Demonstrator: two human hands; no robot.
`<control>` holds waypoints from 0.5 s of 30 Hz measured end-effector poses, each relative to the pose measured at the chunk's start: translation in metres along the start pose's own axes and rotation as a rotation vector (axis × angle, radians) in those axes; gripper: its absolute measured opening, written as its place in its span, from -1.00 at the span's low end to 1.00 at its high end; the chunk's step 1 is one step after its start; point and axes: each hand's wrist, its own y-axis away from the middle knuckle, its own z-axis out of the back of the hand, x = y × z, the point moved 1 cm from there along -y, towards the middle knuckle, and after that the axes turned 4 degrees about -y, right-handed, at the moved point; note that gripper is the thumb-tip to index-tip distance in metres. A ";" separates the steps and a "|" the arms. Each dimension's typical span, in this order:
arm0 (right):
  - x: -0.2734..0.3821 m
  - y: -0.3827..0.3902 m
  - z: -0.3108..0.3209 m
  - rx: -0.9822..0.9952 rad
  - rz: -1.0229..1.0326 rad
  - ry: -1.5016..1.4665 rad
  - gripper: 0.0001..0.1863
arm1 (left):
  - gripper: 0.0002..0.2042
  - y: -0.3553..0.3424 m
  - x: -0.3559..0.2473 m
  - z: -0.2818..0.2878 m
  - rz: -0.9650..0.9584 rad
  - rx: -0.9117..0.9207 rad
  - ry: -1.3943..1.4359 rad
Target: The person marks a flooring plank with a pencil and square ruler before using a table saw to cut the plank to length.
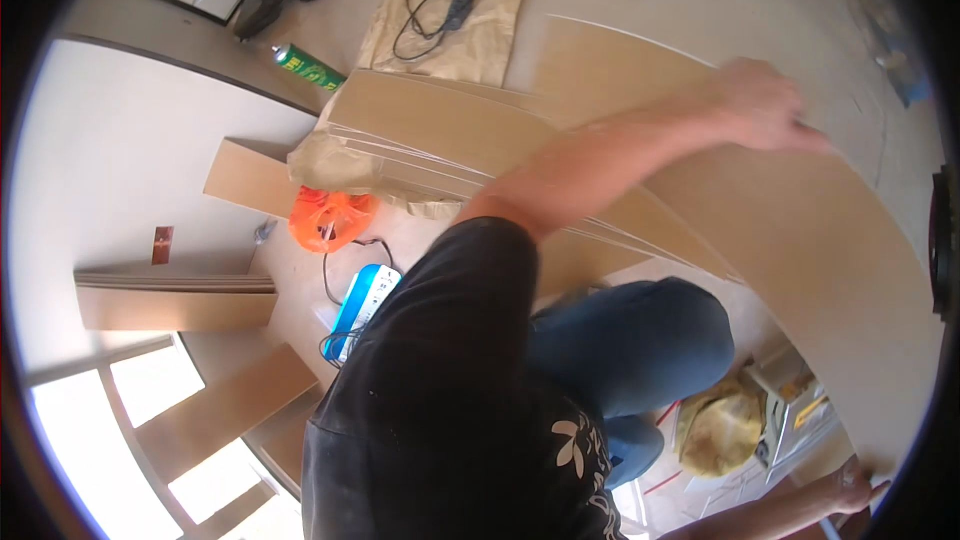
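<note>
I've got L hand [765, 105] flat on the long thin tan wood board [800, 240], R hand [850, 485] gripping its near edge; prob. bendy, best held at both ends.

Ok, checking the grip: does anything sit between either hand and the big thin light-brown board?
Nothing visible does. The left hand rests on the big thin light-brown board near its far edge, and the right hand grips its near end.

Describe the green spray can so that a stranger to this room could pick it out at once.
Start at the long tan board under the person's hand, then look far left to the brown paper sheet on the floor. The green spray can lies beside it, the only green cylinder there.
</note>
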 end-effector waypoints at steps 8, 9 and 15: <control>-0.320 -0.038 0.078 -0.021 -0.583 0.304 -0.41 | -0.30 0.164 0.249 0.001 0.402 0.264 -0.234; -0.360 -0.018 0.082 -0.063 -0.713 0.214 -0.44 | -0.30 0.181 0.274 -0.001 0.472 0.302 -0.265; -0.484 0.130 0.107 0.451 -1.079 -0.295 -0.63 | -0.28 0.268 0.403 -0.022 0.831 0.536 -0.288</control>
